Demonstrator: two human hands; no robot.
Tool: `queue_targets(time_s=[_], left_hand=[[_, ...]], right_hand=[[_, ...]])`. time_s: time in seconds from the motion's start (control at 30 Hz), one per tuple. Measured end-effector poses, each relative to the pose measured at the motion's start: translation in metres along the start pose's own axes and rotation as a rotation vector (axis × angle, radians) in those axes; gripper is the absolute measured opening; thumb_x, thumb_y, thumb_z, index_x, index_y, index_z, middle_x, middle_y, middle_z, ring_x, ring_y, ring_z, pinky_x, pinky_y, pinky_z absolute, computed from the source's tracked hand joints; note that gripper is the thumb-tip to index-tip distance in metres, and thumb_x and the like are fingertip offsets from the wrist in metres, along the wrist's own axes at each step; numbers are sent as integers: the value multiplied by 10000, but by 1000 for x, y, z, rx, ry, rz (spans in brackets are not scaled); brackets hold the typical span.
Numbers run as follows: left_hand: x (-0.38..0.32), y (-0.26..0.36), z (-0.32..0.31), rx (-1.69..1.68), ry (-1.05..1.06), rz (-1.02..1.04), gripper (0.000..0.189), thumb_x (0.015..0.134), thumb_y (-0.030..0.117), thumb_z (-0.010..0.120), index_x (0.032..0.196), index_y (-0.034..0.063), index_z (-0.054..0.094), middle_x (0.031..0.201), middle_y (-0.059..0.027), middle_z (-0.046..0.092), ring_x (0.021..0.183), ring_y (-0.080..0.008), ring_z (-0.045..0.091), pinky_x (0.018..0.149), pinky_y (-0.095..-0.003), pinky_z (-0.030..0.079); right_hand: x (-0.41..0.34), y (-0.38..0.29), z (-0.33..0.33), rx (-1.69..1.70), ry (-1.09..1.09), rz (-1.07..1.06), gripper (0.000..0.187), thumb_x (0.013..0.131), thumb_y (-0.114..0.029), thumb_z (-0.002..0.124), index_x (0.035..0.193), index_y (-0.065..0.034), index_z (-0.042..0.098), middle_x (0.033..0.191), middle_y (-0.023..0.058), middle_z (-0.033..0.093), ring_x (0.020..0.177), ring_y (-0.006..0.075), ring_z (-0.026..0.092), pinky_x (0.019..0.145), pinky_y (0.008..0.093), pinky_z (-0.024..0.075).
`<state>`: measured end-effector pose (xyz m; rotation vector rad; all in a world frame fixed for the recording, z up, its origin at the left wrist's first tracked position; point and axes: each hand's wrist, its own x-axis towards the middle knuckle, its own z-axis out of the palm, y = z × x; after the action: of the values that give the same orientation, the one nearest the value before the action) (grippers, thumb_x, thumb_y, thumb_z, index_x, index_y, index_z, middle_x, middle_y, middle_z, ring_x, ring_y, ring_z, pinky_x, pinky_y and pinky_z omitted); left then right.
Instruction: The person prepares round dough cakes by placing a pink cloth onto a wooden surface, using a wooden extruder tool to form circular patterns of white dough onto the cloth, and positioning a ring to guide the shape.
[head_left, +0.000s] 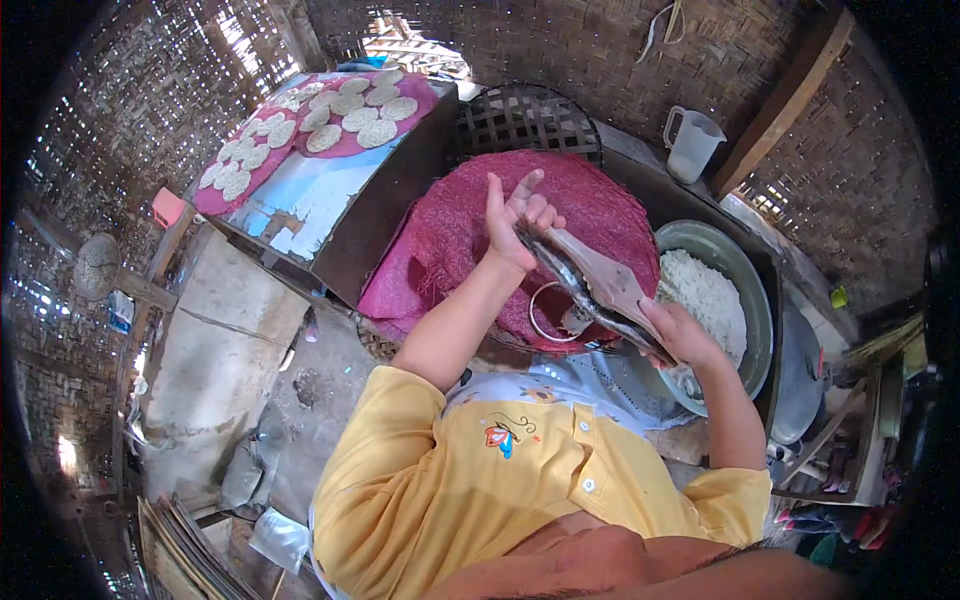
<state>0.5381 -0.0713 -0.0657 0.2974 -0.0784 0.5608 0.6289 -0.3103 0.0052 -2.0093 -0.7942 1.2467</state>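
My left hand is at the upper end of a thin dark board, thumb and one finger raised, the other fingers curled at its edge. At the lower end my right hand grips the board together with a translucent plastic sheet. The board is tilted nearly edge-on, so its faces are mostly hidden. Beneath it, a red woven cloth covers a wide round basket. A pale ring shows just below the board, beside a small grey lump partly hidden by it.
White grated or doughy food fills part of a large green basin at the right. A plastic jug stands behind it. To the left, flat pale rounds lie on pink cloths atop a box. An openwork basket leans at the back.
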Motion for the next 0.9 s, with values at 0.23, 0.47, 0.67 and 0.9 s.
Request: queue_targets(time_s=[0.23,0.47,0.67,0.9], left_hand=[[-11,13,-6,15,32,-4,576,804,639,336,873,121,577,444,35,335,427,-116,375,548,-318,403],[0,32,21,117,41,12,606,812,647,282,814,110,561,383,44,253,326,-102,287,416,-272,312],[12,18,26,126,25,-12,621,811,653,267,744,100,542,361,46,220,296,-101,246,377,-266,285],[17,4,21,70,-97,-71,637,822,644,234,736,86,527,385,25,272,311,-115,275,380,-286,304]], right_hand=[[6,11,21,-33,-12,-31,499,878,-458,374,749,-7,544,519,46,495,394,115,472,357,254,372],[21,14,39,-55,187,-183,437,853,-426,452,889,-15,593,520,33,500,403,117,477,382,258,381],[29,34,31,-187,410,-349,374,821,-354,518,934,-8,600,580,109,572,499,180,555,496,306,433],[16,43,27,-166,446,-305,351,822,-337,527,920,-8,604,553,86,559,455,152,528,461,290,414]])
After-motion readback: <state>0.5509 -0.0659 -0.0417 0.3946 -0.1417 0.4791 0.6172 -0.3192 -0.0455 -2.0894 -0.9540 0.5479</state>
